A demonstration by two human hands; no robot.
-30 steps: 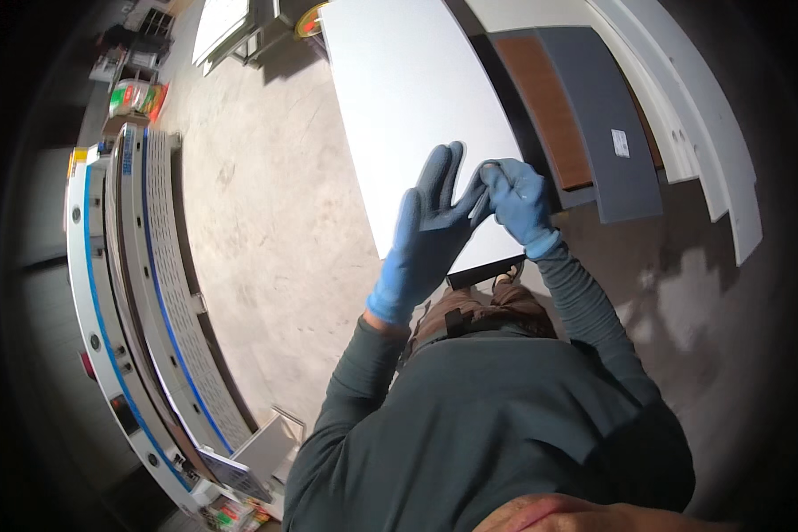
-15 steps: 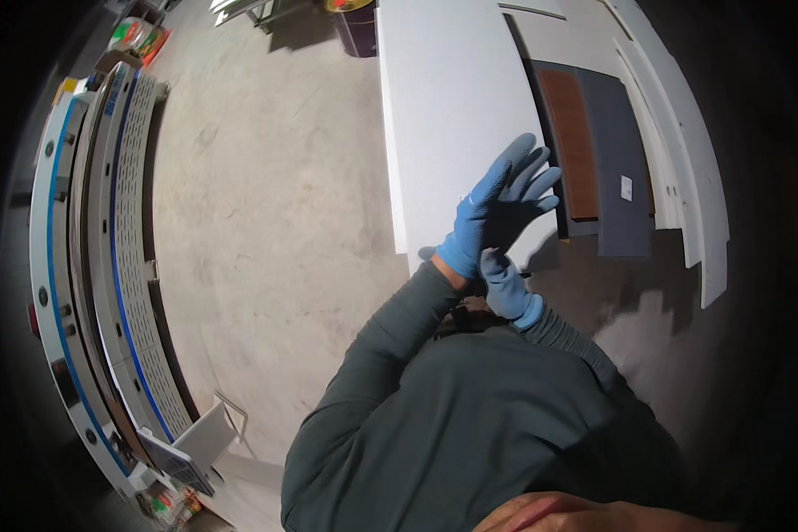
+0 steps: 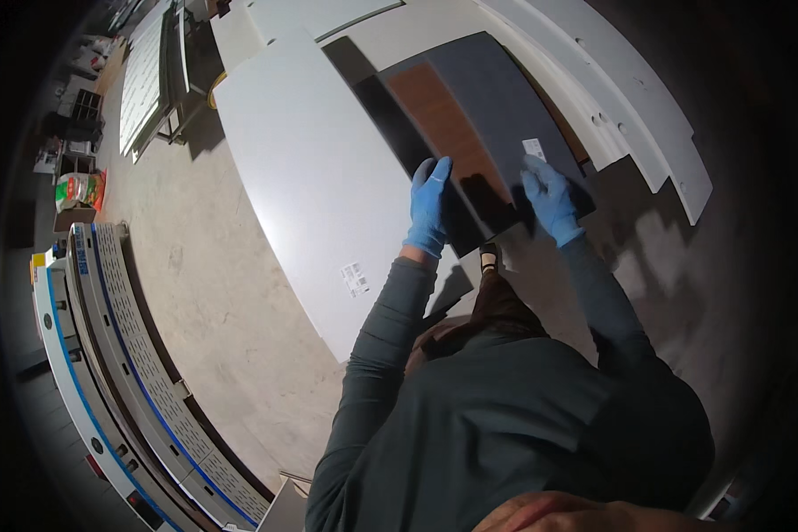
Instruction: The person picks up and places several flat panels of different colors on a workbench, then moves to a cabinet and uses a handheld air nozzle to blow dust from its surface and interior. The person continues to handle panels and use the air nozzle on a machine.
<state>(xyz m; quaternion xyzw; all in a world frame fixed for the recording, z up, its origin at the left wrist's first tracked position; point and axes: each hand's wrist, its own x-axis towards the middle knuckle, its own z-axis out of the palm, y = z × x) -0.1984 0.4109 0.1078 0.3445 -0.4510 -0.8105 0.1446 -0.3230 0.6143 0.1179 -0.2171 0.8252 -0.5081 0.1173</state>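
Note:
My left hand (image 3: 427, 206), in a blue glove, is over the seam between a large white panel (image 3: 284, 168) and a narrow black panel (image 3: 390, 120). Its fingers stretch forward and appear to hold nothing. At the near end of a dark grey panel (image 3: 505, 89), beside its white label (image 3: 533, 149), is my right hand (image 3: 551, 197), gloved in blue with the fingers extended. Whether either hand touches the panels is hard to tell. Between the black and grey panels lies a brown wood-grain board (image 3: 448, 120), with a shadow on its near end.
Long white panels with holes (image 3: 621, 97) lie at the far right. A long machine with a slotted strip (image 3: 142, 355) runs along the left. Farther off stand a rack with a pale board (image 3: 146, 80) and a colourful bag (image 3: 75, 191). My shoe (image 3: 488, 258) is near the boards.
My hands were together, left fingers spread; now they are apart, reaching over the panels. My view has turned right and come nearer to the stack.

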